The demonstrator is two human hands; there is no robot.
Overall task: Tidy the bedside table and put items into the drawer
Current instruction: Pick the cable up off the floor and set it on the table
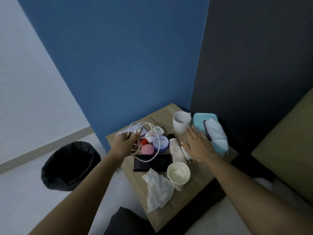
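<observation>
While the crumpled tissue (158, 189) and the paper cup (178, 173) sit nearest at the front edge of the worktop (199, 185), neither hand is on them. Just beyond lies a flat black case (152, 162), with one loop of the white cable (145, 133) draped across it. The left hand (126, 145) has its grip clamped on that cable, the bundle of loops rising above the knuckles and trailing toward the right. The right hand (198, 146) lies flat with fingers apart, holding nothing; it rests over a small white charger plug (187, 156) and touches the tissue box (211, 131). Between the hands stand a pink tube (175, 147), a purple jar (160, 142) and a pink ball (147, 148), close together. Farther back is the white mug (181, 122).

My judgement is that the cable runs from the left grip toward the plug under the right palm, so the right hand is nearer that end. No drawer shows; the table front is cut off below, and the small items behind the cable are too blurred to name.
</observation>
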